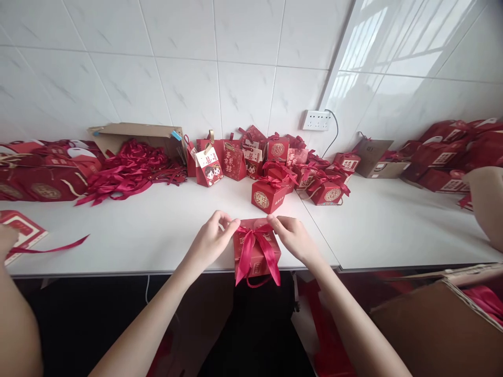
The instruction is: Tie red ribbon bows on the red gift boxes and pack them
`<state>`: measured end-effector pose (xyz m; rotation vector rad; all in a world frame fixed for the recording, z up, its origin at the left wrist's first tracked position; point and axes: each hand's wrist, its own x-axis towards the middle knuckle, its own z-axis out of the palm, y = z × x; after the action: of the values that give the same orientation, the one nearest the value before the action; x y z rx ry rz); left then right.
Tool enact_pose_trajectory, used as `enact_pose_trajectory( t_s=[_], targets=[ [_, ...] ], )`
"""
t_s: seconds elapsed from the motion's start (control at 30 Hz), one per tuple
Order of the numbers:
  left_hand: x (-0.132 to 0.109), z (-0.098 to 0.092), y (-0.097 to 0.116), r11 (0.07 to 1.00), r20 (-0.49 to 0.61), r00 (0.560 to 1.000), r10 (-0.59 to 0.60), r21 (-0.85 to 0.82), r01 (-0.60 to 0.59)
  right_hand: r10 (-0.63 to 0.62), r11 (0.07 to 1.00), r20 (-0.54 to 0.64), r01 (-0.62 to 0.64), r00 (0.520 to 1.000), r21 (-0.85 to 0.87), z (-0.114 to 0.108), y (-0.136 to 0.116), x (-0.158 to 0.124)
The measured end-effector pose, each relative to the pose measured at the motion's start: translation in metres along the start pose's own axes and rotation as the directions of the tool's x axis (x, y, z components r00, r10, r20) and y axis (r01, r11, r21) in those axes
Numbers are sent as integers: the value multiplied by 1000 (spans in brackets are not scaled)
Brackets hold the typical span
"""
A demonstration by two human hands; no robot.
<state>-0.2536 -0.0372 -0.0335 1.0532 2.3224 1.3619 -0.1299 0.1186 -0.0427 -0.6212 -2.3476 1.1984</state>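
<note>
A red gift box (240, 256) with pale printing lies at the table's front edge, partly overhanging it. Across it sits a crimson ribbon bow (255, 234), its two tails hanging down the near side. My left hand (217, 231) pinches the bow's left loop between thumb and finger. On the other side, my right hand (293, 233) pinches the right loop. The fingertips cover the loop ends. Below the box a thin red cord handle (258, 284) dangles. Just behind it stands a finished-looking red box (268, 196) with a round gold emblem and a ribbon bow.
Loose ribbons (129, 167) spill from a cardboard box (137, 131) at the back left. Several red boxes (278, 149) crowd the wall below a power strip (316, 120). Other people's arms (487, 204) reach in at both sides. A carton (440, 319) stands front right.
</note>
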Motion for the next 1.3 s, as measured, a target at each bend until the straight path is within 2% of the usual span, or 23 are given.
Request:
enact_pose_trajectory(
  t_s=[0.1, 0.17, 0.43, 0.6, 0.67, 0.73, 0.83, 0.9, 1.0, 1.07, 1.1, 1.13, 1.17, 1.23, 1.3],
  targets=[
    [-4, 2, -1, 1000, 64, 998, -25, -2, 25, -12, 998, -5, 13, 1000, 68, 6, 0, -4],
    [-6, 4, -2, 999, 67, 998, -19, -43, 22, -8, 992, -18, 11, 1000, 123, 10, 2, -5],
    [-11, 23, -12, 972, -60, 998, -29, -235, 14, 15, 955, -72, 8, 997, 297, 21, 14, -8],
    [-11, 29, -13, 964, -100, 993, -59, -265, 30, 22, 962, -99, 6, 995, 273, 23, 16, -11],
    [-10, 27, -13, 967, -85, 995, -58, -253, 35, -22, 973, -116, 47, 993, 224, 18, 17, -12],
    [-9, 23, -12, 973, -84, 996, -39, -229, 19, -124, 964, -75, 138, 989, 225, 10, 19, -13],
    [-8, 19, -7, 978, -94, 996, -9, -208, -11, -303, 921, 141, 252, 943, 297, 1, 25, -14],
    [-9, 19, -3, 978, -108, 994, -7, -210, -15, -356, 915, 256, 279, 899, 290, 0, 28, -15],
    [-16, 21, 5, 976, -161, 987, -7, -217, -29, -394, 913, 230, 349, 890, 212, 2, 29, -21],
    [-24, 23, 11, 974, -236, 968, 86, -187, -132, -449, 892, 130, 437, 884, 112, 5, 26, -28],
    [-29, 25, 15, 963, -284, 942, 178, -147, -226, -488, 873, 67, 486, 870, 45, 5, 25, -32],
    [-35, 28, 18, 936, -328, 897, 297, -87, -342, -530, 848, 1, 530, 848, -20, 5, 22, -36],
    [-41, 30, 21, 885, -357, 829, 431, -13, -466, -569, 822, -62, 565, 820, -72, 4, 20, -41],
    [-50, 36, 28, 728, -360, 653, 667, 125, -674, -629, 778, -171, 614, 759, -134, 2, 15, -51],
    [-57, 41, 35, 562, -328, 482, 812, 220, -797, -657, 753, -250, 639, 712, -157, -1, 11, -61]
  ],
)
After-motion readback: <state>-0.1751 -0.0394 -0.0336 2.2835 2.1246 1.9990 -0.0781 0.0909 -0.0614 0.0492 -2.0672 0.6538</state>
